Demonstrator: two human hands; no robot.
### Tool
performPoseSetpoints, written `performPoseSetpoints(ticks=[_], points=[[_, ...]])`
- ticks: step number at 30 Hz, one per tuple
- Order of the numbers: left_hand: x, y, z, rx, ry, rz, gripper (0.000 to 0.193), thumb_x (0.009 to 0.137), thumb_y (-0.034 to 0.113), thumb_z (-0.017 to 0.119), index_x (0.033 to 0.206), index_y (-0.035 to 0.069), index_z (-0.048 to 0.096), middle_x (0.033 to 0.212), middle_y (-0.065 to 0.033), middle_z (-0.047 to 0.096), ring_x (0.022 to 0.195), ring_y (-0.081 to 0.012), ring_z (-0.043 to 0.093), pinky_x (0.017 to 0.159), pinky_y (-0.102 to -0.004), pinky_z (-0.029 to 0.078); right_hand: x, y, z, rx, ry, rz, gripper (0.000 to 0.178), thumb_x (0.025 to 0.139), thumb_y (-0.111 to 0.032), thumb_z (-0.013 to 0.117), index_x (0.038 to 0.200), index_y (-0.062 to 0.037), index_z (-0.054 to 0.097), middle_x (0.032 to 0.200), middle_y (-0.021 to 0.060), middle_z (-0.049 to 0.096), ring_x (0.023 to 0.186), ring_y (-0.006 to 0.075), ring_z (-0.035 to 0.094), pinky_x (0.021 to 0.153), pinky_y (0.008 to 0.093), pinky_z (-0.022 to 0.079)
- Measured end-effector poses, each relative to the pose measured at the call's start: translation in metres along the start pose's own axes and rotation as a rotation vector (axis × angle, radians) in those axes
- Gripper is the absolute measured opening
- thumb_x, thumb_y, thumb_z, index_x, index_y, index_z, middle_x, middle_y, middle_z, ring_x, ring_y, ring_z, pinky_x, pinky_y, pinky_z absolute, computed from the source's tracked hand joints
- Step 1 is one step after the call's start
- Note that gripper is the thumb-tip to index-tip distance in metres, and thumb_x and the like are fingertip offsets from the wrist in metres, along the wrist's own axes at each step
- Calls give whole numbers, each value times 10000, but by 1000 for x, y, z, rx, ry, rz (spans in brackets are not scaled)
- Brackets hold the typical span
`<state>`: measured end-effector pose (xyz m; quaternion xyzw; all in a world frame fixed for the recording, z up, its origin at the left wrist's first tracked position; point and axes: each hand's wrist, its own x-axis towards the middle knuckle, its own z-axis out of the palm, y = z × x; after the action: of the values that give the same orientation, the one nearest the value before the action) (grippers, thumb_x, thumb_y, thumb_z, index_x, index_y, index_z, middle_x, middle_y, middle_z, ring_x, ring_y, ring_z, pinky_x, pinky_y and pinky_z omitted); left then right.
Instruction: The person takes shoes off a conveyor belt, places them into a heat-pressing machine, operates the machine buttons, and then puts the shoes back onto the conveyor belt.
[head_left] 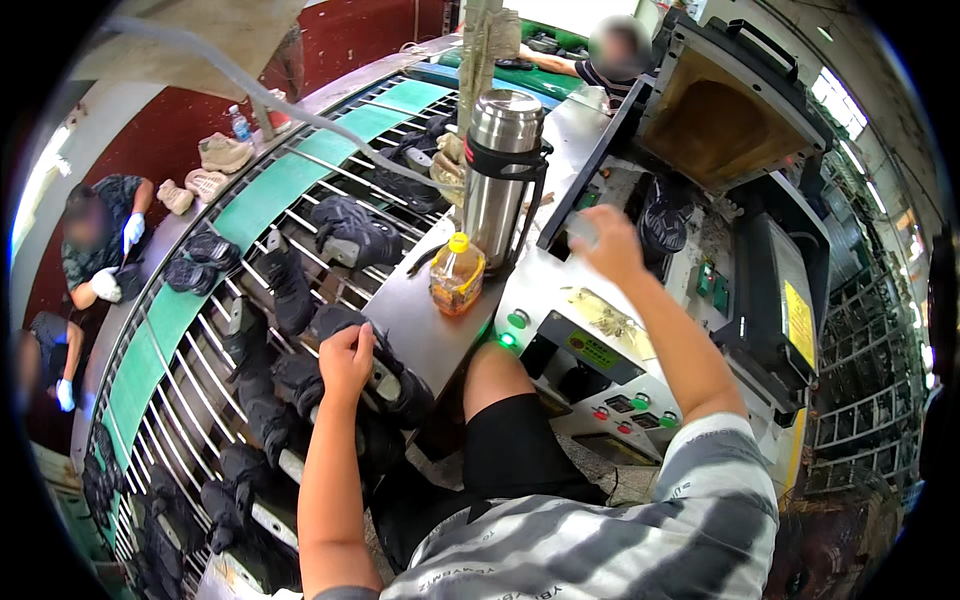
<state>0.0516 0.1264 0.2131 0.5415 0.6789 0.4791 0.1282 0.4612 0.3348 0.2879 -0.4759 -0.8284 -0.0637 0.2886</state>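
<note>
My left hand [347, 358] is closed, thumb on top, over the rack of black shoes. Right beside it lies a black shoe [402, 392] with a pale last in it; whatever the fingers grip, if anything, is hidden. My right hand [610, 248] is raised over the front edge of the opened machine, slightly blurred. Its fingers pinch a small greyish, translucent-looking piece [581, 231] whose kind I cannot make out. Inside the machine, to the right of that hand, sits a dark shoe-like shape [664, 222]. The machine's lid [735, 105] stands tilted up.
A steel thermos [497, 180] and a yellow-capped bottle [458, 277] stand on the metal ledge between rack and machine. Buttons [640, 401] line the machine's front. Beyond the curved bar conveyor [212, 390] with a green belt [262, 205], gloved co-workers [110, 235] handle shoes.
</note>
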Motion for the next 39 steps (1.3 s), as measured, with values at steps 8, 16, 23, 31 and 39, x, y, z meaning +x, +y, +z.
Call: performPoseSetpoints(ticks=[8, 16, 23, 31, 39], points=[[-4, -21, 0, -136, 54, -41, 344, 941, 232, 613, 712, -21, 656, 529, 11, 530, 487, -57, 473, 468, -238, 341, -69, -92, 75, -120, -304, -394, 622, 709, -188, 695, 1306, -114, 535, 1386, 207, 448, 1328, 368, 374, 1106, 460, 297], [-3, -24, 0, -138, 38, -79, 319, 910, 230, 618, 721, -22, 671, 525, -58, 576, 483, -107, 530, 494, -286, 399, -105, -93, 53, 236, -103, -226, 364, 728, -139, 664, 1086, -82, 634, 1270, 187, 537, 1201, 353, 492, 1024, 438, 391], [-7, -24, 2, -150, 10, -117, 309, 915, 201, 616, 729, -41, 666, 546, -22, 566, 533, -72, 499, 514, -276, 395, -275, -71, -62, 286, 292, 161, 153, 657, 22, 653, 789, -55, 636, 798, 101, 620, 738, 304, 617, 663, 384, 510], [-9, -33, -4, -114, -5, -69, 347, 946, 225, 599, 724, -37, 648, 547, 10, 521, 513, -58, 462, 489, -246, 338, -374, 61, -161, -192, 601, 455, 91, 688, 41, 606, 741, -32, 604, 765, 121, 611, 706, 309, 597, 639, 365, 481], [2, -39, 0, 28, 47, -40, 363, 945, 239, 599, 697, -23, 641, 533, 11, 525, 504, -69, 474, 488, -255, 355, -260, 204, -224, -641, 551, 711, 543, 756, -290, 710, 1217, -47, 556, 1206, 179, 593, 1107, 363, 554, 950, 447, 438]])
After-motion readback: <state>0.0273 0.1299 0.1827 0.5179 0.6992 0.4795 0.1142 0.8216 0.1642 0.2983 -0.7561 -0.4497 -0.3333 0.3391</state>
